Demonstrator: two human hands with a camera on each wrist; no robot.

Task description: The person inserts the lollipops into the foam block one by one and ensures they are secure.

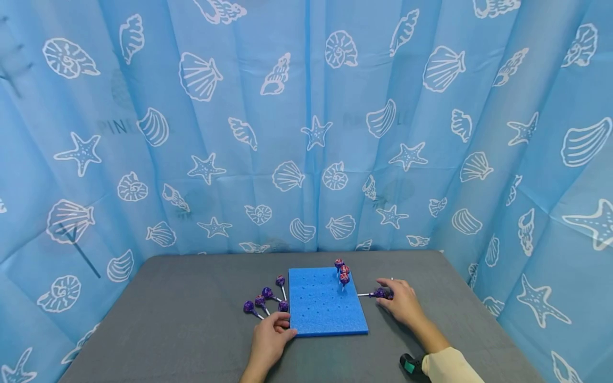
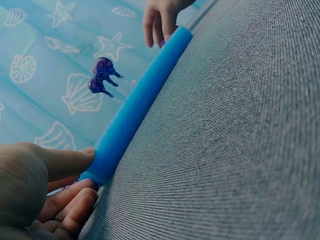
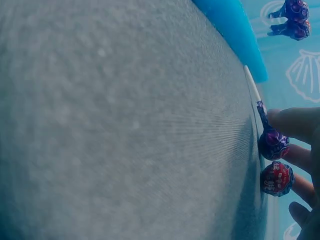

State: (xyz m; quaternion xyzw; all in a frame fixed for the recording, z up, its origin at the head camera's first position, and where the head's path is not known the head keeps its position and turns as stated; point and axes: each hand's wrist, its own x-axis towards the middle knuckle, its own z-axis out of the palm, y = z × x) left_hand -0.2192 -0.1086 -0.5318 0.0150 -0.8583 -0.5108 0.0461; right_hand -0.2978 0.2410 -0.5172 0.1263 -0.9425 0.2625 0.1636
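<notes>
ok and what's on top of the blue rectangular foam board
Three purple-and-red wrapped lollipops stand on the blue rectangular foam board near its far right corner, with small holes elsewhere in its surface. Their lower stick ends, apparently pushed into the foam, are hidden.

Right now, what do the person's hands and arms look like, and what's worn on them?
The left hand and right hand wear no gloves. The right arm has a cream-yellow sleeve, with a black device bearing a green patch beside it, apparently strapped on. No sleeve shows on the left arm.
</notes>
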